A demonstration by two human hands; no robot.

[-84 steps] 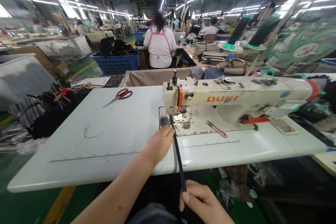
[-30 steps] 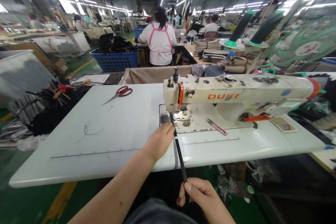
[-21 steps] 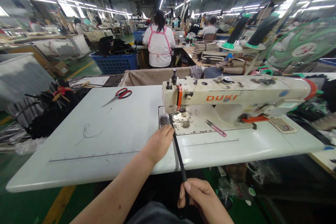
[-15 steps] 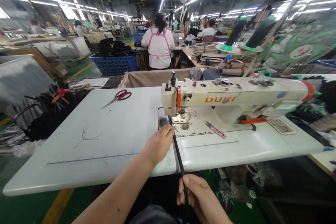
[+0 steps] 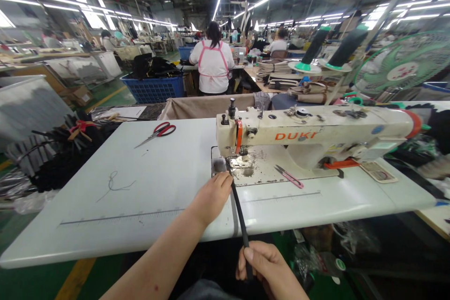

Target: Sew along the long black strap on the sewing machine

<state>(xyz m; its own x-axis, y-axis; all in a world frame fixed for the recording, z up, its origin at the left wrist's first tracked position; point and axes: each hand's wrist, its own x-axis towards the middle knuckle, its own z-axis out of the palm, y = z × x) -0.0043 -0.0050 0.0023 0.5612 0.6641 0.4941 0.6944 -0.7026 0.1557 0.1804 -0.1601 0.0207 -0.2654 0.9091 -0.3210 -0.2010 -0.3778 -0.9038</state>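
Note:
A narrow black strap (image 5: 239, 211) runs from under the needle area of the white sewing machine (image 5: 267, 126) down past the table's front edge. My left hand (image 5: 216, 194) lies at the strap just in front of the presser foot, its fingertips closed on it. Below the table edge, my right hand (image 5: 258, 262) pinches the strap's lower part between thumb and fingers. Pink thread snips (image 5: 288, 176) rest on the machine bed to the right. Red-handled scissors (image 5: 157, 133) lie at the left of the white table (image 5: 168, 173).
Loose dark thread (image 5: 114, 185) lies on the table's left half. Thread cones (image 5: 314, 49) and a green fan (image 5: 404, 68) stand at the right. A blue basket (image 5: 154, 88) sits behind, near a seated person (image 5: 213, 63). Bundled black strips (image 5: 66, 154) are at the left.
The view has shifted slightly. My right hand has moved a little lower with the strap, whose lower end now shows near its fingers. My left hand stays close to the presser foot.

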